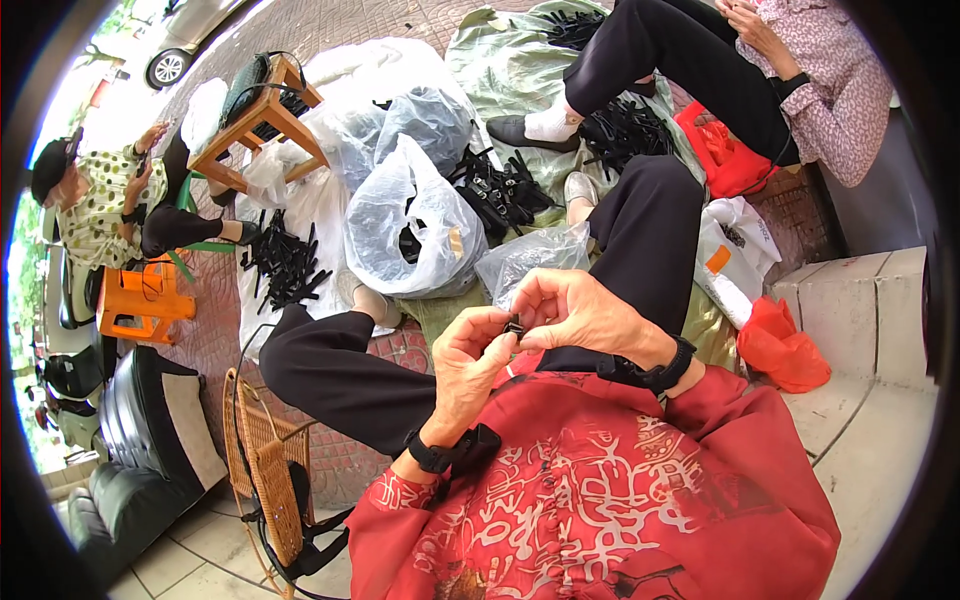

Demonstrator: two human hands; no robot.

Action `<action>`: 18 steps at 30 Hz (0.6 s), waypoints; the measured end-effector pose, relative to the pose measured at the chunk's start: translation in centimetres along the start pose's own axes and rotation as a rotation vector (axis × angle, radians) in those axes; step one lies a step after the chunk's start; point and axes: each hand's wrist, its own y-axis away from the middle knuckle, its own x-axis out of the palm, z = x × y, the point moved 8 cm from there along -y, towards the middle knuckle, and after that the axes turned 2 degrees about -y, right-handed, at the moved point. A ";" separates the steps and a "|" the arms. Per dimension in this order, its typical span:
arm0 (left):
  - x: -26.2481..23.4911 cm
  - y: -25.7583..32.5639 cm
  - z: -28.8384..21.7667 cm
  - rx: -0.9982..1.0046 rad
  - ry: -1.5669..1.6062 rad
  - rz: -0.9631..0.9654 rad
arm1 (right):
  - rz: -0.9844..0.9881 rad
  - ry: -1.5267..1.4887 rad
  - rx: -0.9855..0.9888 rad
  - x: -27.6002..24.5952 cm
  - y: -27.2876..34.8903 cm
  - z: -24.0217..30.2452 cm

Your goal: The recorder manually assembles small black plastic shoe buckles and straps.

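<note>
Clip (514, 326), small and black, sits at frame centre, pinched by left hand (470, 365) at 7 o'clock and right hand (572, 312) at 2; best kept steady by fingertips clamped evenly, I'd say

The small black piece (514, 326) is mostly hidden between the fingertips of the left hand (470, 362) and right hand (570, 312), its shape too small to be told.
</note>
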 end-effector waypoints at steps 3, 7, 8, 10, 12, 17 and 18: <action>-0.1 0.0 0.0 -0.036 -0.029 -0.039 | 0.023 0.020 -0.011 0.1 0.0 0.1; -0.2 -0.1 0.7 -0.061 0.076 -0.043 | 0.029 -0.069 0.073 0.2 0.1 -0.9; -0.3 0.0 0.8 -0.074 0.070 -0.048 | 0.020 -0.070 0.078 0.1 0.0 -1.1; -0.5 0.0 1.3 -0.077 0.075 -0.040 | 0.017 -0.035 0.095 0.0 0.1 -1.3; -0.6 0.0 1.4 -0.080 0.079 -0.031 | 0.014 0.001 0.111 0.0 0.2 -1.4; -0.5 0.1 1.2 -0.078 0.120 -0.032 | -0.003 0.015 0.140 0.1 0.3 -1.2; -0.5 0.1 1.2 -0.078 0.120 -0.032 | -0.003 0.015 0.140 0.1 0.3 -1.3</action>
